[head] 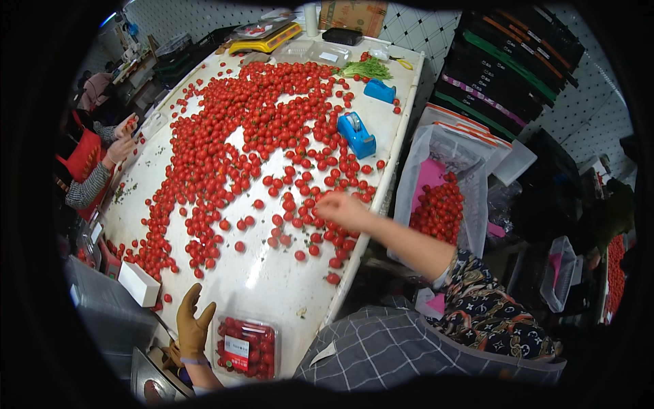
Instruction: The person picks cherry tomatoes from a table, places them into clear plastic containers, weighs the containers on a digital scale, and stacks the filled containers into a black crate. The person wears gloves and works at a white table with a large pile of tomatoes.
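Observation:
My left hand (193,324), in a tan glove, is raised at the near end of the white table (286,319), its thumb apart from the fingers and nothing in it. Just right of it lies a clear plastic clamshell box (267,327) packed with cherry tomatoes, bearing a printed label. Farther up the table, my bare right hand (341,208) reaches in from the right edge over loose cherry tomatoes (289,205). Its fingers are bent and blurred, and whether a tomato is between them is hidden. A large heap of cherry tomatoes (219,128) covers the table's middle and far part.
Two blue tape dispensers (361,140) stand near the right edge. At the far end are a yellow scale (268,45) and clear trays (329,53). A translucent crate (475,204) with tomatoes is beside the table. Across it, another person's gloved hands (121,148) hold tomatoes.

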Available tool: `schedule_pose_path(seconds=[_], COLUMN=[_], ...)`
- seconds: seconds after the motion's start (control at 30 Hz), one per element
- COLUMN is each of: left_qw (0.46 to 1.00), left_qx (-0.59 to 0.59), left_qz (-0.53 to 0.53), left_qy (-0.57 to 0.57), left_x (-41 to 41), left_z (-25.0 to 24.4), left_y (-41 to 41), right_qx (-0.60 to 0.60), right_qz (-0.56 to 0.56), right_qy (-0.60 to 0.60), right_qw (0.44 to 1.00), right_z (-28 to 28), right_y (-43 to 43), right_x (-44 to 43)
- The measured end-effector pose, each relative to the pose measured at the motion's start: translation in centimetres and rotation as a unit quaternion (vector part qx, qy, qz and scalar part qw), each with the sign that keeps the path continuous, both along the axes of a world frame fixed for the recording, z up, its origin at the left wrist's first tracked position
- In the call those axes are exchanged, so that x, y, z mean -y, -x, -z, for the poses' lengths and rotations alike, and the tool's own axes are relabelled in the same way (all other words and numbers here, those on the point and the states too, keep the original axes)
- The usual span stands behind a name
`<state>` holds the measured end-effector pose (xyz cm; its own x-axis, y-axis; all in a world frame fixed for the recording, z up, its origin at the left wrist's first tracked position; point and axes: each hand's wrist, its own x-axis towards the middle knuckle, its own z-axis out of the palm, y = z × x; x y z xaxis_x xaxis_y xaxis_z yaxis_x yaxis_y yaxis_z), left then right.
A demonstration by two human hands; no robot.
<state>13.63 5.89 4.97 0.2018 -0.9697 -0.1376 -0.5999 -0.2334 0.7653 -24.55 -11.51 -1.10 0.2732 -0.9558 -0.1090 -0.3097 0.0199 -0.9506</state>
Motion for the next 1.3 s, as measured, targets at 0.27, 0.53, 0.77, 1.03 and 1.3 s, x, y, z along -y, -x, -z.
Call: schedule_pose_path(seconds=[0.27,0.53,0.77,1.03,1.3], left_qw=[0.997,0.992,0.990,0.986,0.983], left_qx=[-0.070,-0.088,-0.067,-0.069,-0.068], left_qz=[0.030,0.082,0.118,0.139,0.155], left_qy=[0.015,-0.029,-0.039,-0.061,-0.071], left_x=[5.4,11.0,14.0,15.4,17.1], left_z=[-0.3,-0.5,-0.2,0.1,0.7], left_y=[7.6,13.2,15.1,17.0,18.1], right_qx=[-0.061,-0.023,0.030,0.023,0.126], right_qz=[0.195,0.085,0.043,0.044,0.053], right_qy=[-0.087,-0.295,-0.297,-0.272,-0.287], right_qw=[0.975,0.951,0.954,0.961,0.948], right_z=[3.2,2.1,3.1,1.6,-2.1], right_y=[14.5,17.0,17.0,16.8,19.0], right_x=[18.3,20.8,21.5,20.2,14.2])
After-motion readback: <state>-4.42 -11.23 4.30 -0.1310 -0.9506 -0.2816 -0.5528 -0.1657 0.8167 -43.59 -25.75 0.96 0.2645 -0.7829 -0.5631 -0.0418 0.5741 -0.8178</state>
